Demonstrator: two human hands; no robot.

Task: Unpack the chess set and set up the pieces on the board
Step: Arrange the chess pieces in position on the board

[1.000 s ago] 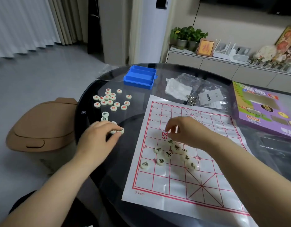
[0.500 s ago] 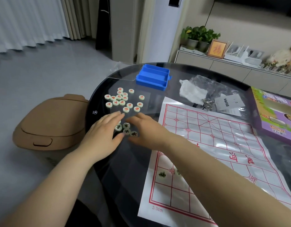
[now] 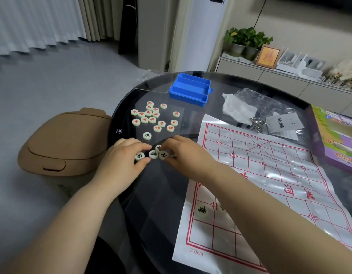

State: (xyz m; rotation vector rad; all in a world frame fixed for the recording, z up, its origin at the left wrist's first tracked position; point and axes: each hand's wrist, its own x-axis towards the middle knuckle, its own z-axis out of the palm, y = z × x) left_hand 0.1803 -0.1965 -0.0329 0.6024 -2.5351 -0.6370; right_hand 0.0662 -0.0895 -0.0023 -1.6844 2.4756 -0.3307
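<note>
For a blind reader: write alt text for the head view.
The left hand and right hand pinch black-lettered pieces on the glass table, beside the red-lined board. Red-lettered pieces lie scattered beyond them, near an open blue box.

Left hand and right hand – arms outstretched, fingers curled – meet, pinching pieces
</note>
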